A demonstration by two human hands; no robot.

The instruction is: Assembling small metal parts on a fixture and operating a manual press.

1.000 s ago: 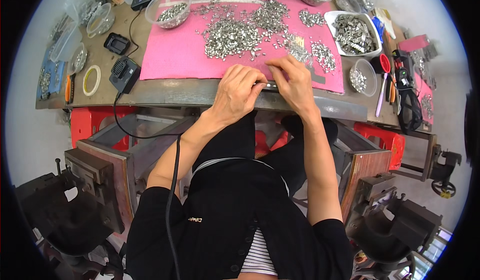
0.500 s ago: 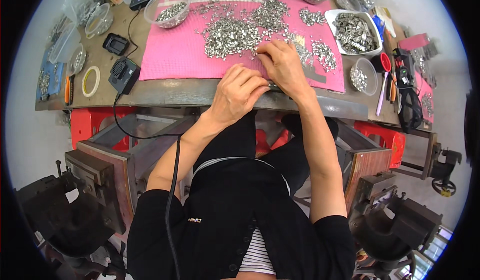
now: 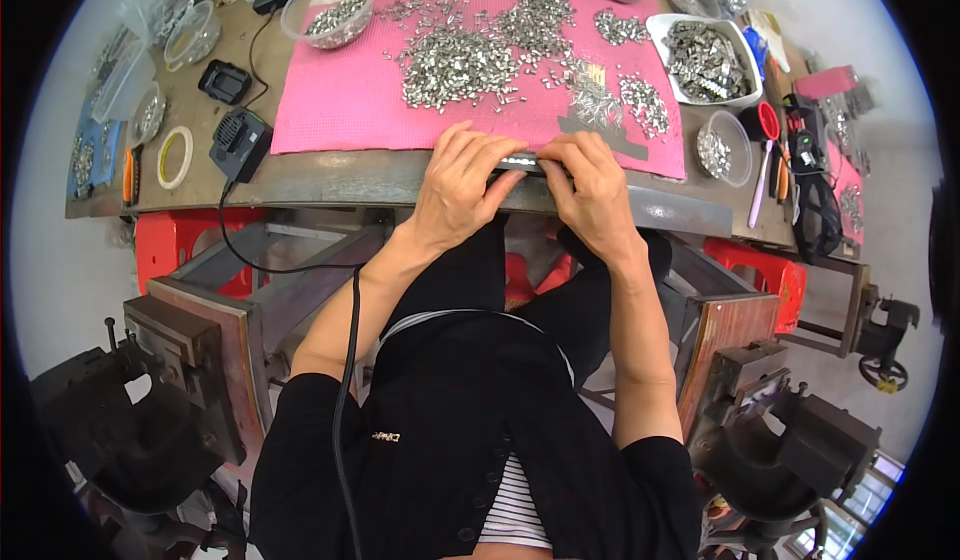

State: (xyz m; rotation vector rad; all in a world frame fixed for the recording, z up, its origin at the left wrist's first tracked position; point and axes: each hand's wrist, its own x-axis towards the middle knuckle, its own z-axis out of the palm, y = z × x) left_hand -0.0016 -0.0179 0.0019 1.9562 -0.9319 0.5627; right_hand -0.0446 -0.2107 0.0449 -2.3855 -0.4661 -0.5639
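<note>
My left hand [image 3: 458,188] and my right hand [image 3: 594,192] grip the two ends of a narrow dark bar [image 3: 519,163] at the table's front edge. A row of small shiny pieces shows along the bar between my fingers; their exact kind is too small to tell. Beyond my hands, a large heap of small silver metal pieces [image 3: 455,68] lies on a pink mat [image 3: 325,110]. Thin metal pins [image 3: 596,103] are strewn near my right hand, beside a smaller group of metal pieces [image 3: 643,107]. A flat grey strip [image 3: 618,144] lies just past my right fingers.
A white tray [image 3: 655,28] of metal parts and a clear tub [image 3: 742,160] stand to the right. On the left are a black charger-like box [image 3: 240,146], a tape roll [image 3: 189,160] and a clear bowl [image 3: 290,22]. A black cable [image 3: 347,380] hangs across my left arm.
My right hand has come back from the heap of metal pieces to the bar and now grips its right end. The bar's row of shiny pieces has come into sight.
</note>
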